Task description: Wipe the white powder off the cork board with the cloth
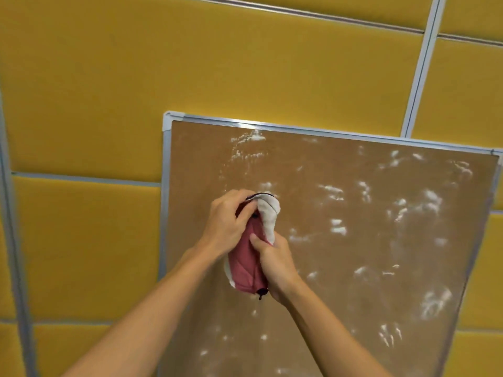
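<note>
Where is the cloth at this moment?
In the head view the cloth is near the centre, in front of the left part of the cork board, gripped by the left hand at its top and the right hand lower down.

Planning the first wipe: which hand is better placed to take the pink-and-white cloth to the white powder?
Probably the right hand: it grips the cloth nearest the powder on the brown cork board's right half.

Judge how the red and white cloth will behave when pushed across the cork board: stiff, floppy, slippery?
Probably floppy: the cloth crumples into folds between the left hand and right hand. Likely light: its folded edges look thin. It may drag rather than slide on the grainy cork board.
</note>
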{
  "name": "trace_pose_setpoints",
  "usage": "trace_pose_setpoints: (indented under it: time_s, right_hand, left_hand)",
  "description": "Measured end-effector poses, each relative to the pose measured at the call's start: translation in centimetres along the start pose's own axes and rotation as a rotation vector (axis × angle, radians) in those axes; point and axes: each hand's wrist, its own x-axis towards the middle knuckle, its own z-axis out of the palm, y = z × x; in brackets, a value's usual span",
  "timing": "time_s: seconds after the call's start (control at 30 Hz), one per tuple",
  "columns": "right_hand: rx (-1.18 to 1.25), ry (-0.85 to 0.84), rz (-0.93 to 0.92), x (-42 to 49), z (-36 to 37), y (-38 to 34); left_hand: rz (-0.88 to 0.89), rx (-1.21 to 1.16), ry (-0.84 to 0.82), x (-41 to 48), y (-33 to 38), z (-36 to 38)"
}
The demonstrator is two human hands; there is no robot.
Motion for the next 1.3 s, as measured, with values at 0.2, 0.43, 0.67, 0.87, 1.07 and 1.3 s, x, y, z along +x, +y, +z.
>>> trace_pose_setpoints:
  time_s: [0.2, 0.43, 0.67, 0.87, 1.07, 1.3]
  right_hand:
    - [0.046, 0.338, -0.206, 4.2, -4.2, -3.9]
    - [-0.201, 0.565, -0.670, 7.1, -5.7, -7.3]
    - [-0.981, 0.436, -0.705, 16.7, -2.9, -1.4]
    - [-1.038, 0.676, -0.765, 20.1, 0.3, -1.8]
    - [-1.116, 0.462, -1.194, 20.7, 4.4, -2.7]
    - [-0.979, 0.687, -1.142, 19.9, 0.3, -0.9]
  left_hand:
    - [0.032, 0.124, 0.127, 6.3, 0.6, 1.7]
    - [0.037, 0.489, 0.208, 10.6, -6.3, -2.1]
    - [0.100, 0.814, 0.237, 11.2, -13.2, -3.6]
    - [0.271, 0.851, 0.329, 12.0, -16.2, -4.1]
    - [0.322, 0.739, 0.443, 12.1, -17.1, -3.6]
    - [0.306, 0.709, 0.459, 11.9, -16.7, -3.7]
